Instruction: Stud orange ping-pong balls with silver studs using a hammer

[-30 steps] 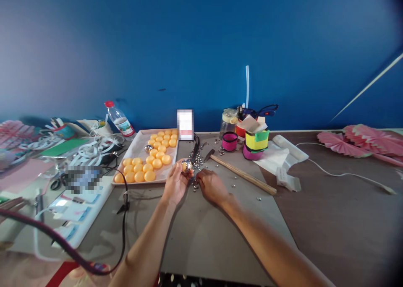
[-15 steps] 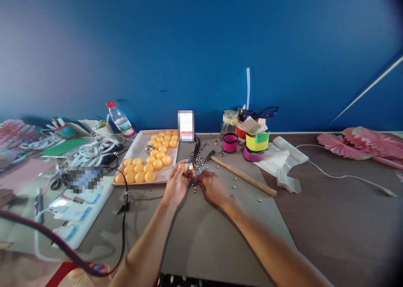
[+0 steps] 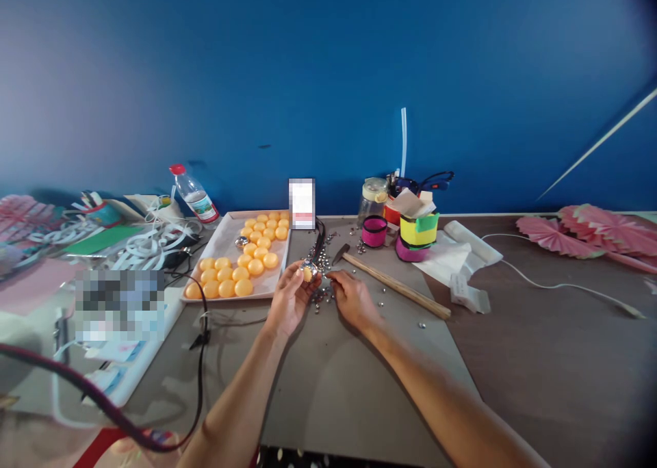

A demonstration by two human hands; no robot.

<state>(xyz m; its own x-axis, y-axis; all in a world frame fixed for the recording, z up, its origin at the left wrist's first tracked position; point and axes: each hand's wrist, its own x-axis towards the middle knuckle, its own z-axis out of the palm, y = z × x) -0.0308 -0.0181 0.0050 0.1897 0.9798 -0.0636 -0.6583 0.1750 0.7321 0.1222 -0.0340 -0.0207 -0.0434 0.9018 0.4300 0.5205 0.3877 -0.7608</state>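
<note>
My left hand [image 3: 293, 294] is closed around an orange ball [image 3: 308, 274] partly covered with shiny silver studs. Its orange side faces me. Close by on the right, my right hand [image 3: 353, 299] has its thumb and forefinger pinched together, pointing toward the ball but apart from it. A tiny silver stud [image 3: 329, 274] seems to be at those fingertips; it is too small to see well. Loose silver studs [image 3: 322, 295] lie scattered on the grey mat between and beyond both hands.
Left of my hands, a white tray [image 3: 280, 282] holds rows of orange balls and one silver-covered ball [image 3: 241, 241]. A hammer [image 3: 395, 285] lies at right. Behind it stand a magenta cup [image 3: 374, 231], a jar [image 3: 373, 198] and a yellow-green container [image 3: 418, 232]. A dark cable [image 3: 201, 379] loops at left.
My right hand has lifted off the studs on the mat and shifted slightly right, its fingertips now pinched near the ball. The ball has turned in my left hand.
</note>
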